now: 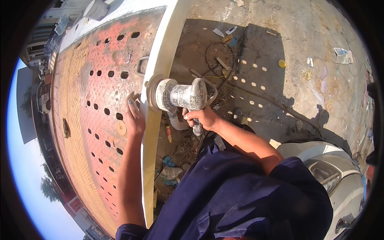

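1. Nearest, at 6 o'clock, dark blue clothing [248,196] covers the person's body.
2. At the dial's centre, the right hand [205,117] clenches the dark grip [197,127] of a power sander [187,97].
3. The sander sits just off centre toward 11 o'clock, its disc [152,93] at the white beam [160,56]. It looks heavy and rigid, its dusty casing perhaps slippery; the grip seems the surest hold, the barrel a second.
4. At 9 o'clock, the left hand [135,118] holds nothing, fingers extended by the red perforated panel [104,90]; firm pressure I cannot tell.
5. Farther, a cable [294,113] runs toward 3 o'clock across the ground [320,36].
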`<state>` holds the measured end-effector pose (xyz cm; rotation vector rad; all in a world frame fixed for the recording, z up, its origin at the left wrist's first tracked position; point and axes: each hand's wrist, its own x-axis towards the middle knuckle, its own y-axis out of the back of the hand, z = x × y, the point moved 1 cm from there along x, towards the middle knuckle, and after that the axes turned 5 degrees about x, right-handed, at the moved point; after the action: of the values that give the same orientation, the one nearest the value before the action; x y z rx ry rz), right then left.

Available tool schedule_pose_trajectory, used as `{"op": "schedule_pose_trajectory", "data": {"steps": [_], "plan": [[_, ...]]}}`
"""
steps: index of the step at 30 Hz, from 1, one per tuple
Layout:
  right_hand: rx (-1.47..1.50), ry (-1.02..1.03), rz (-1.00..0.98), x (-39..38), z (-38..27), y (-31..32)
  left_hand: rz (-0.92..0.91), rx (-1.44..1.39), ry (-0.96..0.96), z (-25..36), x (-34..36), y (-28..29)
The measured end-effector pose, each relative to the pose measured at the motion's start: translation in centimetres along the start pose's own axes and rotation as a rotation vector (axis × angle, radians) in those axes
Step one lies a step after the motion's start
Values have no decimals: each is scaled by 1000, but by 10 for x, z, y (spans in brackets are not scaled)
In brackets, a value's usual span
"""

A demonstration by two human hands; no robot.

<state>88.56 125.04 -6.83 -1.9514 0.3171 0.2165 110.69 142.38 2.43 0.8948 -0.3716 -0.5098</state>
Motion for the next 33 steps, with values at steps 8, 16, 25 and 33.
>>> {"op": "schedule_pose_trajectory", "data": {"steps": [8, 16, 25, 33], "plan": [[-38, 82, 21, 11, -17, 3, 2, 58, 31, 8, -5, 3], [64, -103, 53, -4, 19, 19, 4, 65, 1, -5, -1, 0], [156, -55, 60, 16, 14, 30, -13, 58, 14, 1, 1, 0], [185, -66, 80, 24, 9, 34, -28, 83, 15, 5, 0, 3]]}}
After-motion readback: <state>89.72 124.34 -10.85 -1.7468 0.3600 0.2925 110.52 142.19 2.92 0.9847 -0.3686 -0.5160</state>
